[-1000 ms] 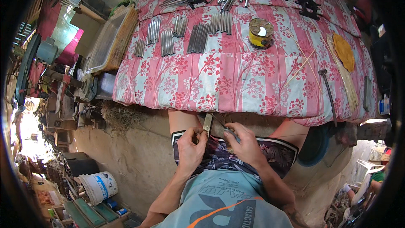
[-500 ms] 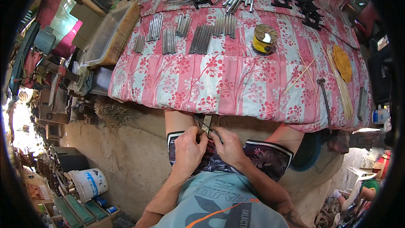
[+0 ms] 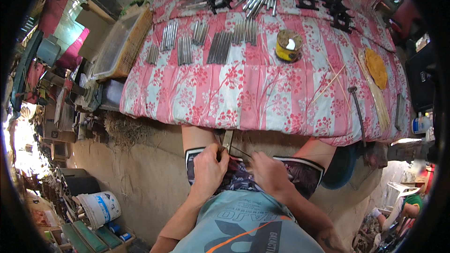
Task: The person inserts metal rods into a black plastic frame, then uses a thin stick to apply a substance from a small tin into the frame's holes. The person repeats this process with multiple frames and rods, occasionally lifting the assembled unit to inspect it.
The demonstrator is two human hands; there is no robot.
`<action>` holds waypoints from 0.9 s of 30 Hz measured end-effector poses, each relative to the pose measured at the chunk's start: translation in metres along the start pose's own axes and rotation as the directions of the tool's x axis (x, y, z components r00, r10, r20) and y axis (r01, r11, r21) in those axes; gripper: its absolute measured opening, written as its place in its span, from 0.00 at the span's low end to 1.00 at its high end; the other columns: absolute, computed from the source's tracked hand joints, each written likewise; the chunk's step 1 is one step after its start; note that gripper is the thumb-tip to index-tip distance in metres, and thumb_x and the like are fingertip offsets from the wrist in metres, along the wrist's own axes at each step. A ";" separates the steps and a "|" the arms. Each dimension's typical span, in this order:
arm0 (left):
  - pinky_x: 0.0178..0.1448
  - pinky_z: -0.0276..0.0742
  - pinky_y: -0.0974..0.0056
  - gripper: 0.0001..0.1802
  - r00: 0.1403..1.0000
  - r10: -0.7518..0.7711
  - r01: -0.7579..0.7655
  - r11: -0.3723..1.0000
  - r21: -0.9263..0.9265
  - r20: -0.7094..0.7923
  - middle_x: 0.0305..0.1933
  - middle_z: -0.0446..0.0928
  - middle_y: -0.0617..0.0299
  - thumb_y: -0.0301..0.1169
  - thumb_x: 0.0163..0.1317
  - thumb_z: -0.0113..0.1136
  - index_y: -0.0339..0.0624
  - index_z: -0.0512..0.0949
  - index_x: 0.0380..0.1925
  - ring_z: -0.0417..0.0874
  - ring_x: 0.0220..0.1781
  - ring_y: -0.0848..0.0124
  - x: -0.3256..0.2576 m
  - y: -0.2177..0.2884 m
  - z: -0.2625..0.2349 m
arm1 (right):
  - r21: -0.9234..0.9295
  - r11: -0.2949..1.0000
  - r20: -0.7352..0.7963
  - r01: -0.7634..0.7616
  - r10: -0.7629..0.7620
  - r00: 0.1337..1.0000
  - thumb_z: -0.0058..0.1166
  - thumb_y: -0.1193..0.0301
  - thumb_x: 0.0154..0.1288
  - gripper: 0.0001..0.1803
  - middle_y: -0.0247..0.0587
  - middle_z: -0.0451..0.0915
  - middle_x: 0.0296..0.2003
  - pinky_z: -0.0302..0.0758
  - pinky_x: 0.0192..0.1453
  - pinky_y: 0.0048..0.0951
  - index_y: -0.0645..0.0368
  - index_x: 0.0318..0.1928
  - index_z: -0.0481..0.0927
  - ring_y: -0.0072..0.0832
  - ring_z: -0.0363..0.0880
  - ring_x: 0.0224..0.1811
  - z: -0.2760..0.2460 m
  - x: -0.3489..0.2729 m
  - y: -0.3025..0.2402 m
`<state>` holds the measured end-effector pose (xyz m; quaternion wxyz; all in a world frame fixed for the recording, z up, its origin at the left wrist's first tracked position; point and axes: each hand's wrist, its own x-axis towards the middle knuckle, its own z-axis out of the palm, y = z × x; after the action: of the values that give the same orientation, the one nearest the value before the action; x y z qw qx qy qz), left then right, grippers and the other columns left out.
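Note:
My left hand (image 3: 211,163) is closed in a pinch above my lap, its fingertips beside a narrow pale wooden strip (image 3: 228,138) that stands up between my knees. What the left fingers hold is hidden. My right hand (image 3: 270,174) is closed, a little apart on the right, its fingertips smeared by motion. From them a thin dark rod-like piece (image 3: 241,152) slants up toward the strip and the left fingertips. Whether it is a tool or a workpiece cannot be made out.
A pink floral cloth (image 3: 187,107) covers the table ahead, bearing bundles of metal tubes (image 3: 219,48), black bracket-like parts (image 3: 307,0), a yellow tin (image 3: 288,47), thin sticks (image 3: 329,82), and a hammer (image 3: 357,107). A white bucket (image 3: 98,208) stands left; a teal basin (image 3: 340,171) lies right.
My right hand has drawn away from the left, rightward and toward my body, and more of the thin dark piece shows between them. My left hand has stayed nearly still.

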<state>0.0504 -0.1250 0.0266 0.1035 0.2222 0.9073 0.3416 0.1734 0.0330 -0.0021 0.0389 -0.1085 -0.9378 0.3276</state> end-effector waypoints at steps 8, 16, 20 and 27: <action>0.34 0.78 0.67 0.06 0.988 -0.014 0.082 0.892 -0.444 0.154 0.37 0.89 0.55 0.24 0.75 0.63 0.33 0.82 0.48 0.84 0.30 0.77 -0.021 0.017 -0.002 | 0.080 0.955 -0.462 -0.284 0.288 0.839 0.54 0.72 0.78 0.14 0.57 0.81 0.45 0.77 0.50 0.51 0.68 0.56 0.82 0.56 0.83 0.47 -0.132 -0.031 0.061; 0.39 0.83 0.70 0.12 0.648 0.160 0.569 0.549 -0.612 0.745 0.49 0.90 0.53 0.27 0.82 0.58 0.29 0.80 0.57 0.86 0.35 0.76 -0.027 0.067 0.033 | -0.347 0.783 -0.664 -0.516 0.183 0.725 0.56 0.72 0.74 0.11 0.56 0.79 0.50 0.75 0.57 0.53 0.67 0.50 0.82 0.58 0.79 0.54 -0.213 -0.005 0.200; 0.49 0.83 0.68 0.11 0.710 0.320 0.436 0.501 -0.748 0.628 0.49 0.89 0.55 0.27 0.80 0.60 0.30 0.82 0.54 0.85 0.42 0.77 -0.008 0.097 0.041 | -0.387 0.762 -0.639 -0.520 0.185 0.746 0.58 0.69 0.73 0.15 0.58 0.79 0.52 0.74 0.59 0.55 0.68 0.51 0.82 0.59 0.78 0.55 -0.219 0.015 0.202; 0.72 0.75 0.61 0.10 0.940 0.340 -0.112 0.400 -0.910 0.034 0.61 0.83 0.52 0.25 0.78 0.61 0.34 0.84 0.54 0.81 0.66 0.68 0.054 0.158 0.058 | 0.843 0.483 -0.405 0.238 0.276 0.872 0.52 0.70 0.85 0.18 0.40 0.85 0.55 0.79 0.64 0.31 0.67 0.66 0.78 0.26 0.84 0.54 -0.130 0.026 0.037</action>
<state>0.0756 0.0395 0.0868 0.2548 0.2895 0.5303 0.7550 0.1731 0.1463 0.0767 0.3206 -0.1630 -0.5943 0.7193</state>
